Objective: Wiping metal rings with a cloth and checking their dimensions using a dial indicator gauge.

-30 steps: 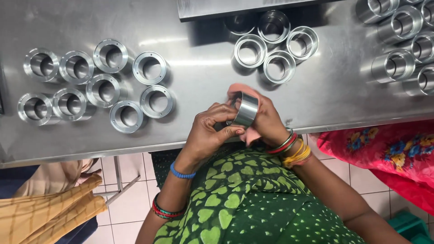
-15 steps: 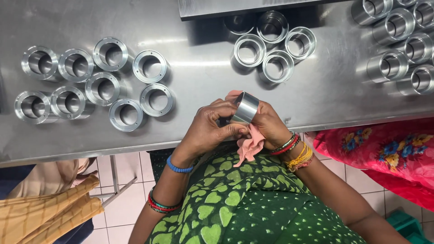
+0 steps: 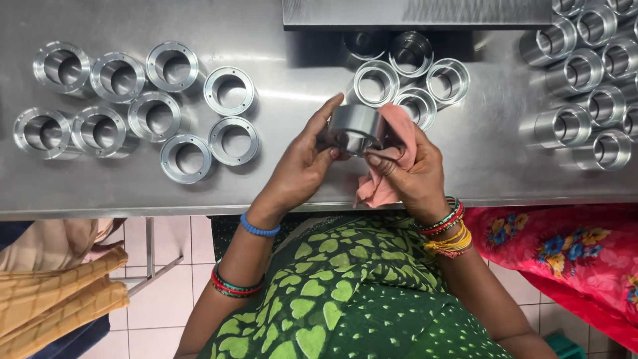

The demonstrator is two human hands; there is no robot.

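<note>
A shiny metal ring [image 3: 354, 127] is held on its side above the steel table [image 3: 292, 179], near its front edge. My left hand [image 3: 302, 163] grips the ring's left side with thumb and fingers. My right hand [image 3: 409, 169] holds a pink cloth [image 3: 392, 159] pressed against the ring's right side, and the cloth hangs down below the palm. Both wrists carry coloured bangles.
Several metal rings [image 3: 143, 110] lie in a cluster at the table's left. More rings [image 3: 412, 76] sit just behind my hands below a raised steel shelf [image 3: 412, 13]. Taller metal cylinders [image 3: 585, 86] crowd the right side. A red flowered cloth [image 3: 571, 252] lies at lower right.
The ring and both hands have moved a little away from my body, over the table. The ring has turned in my hands and the pink cloth now wraps its right side.
</note>
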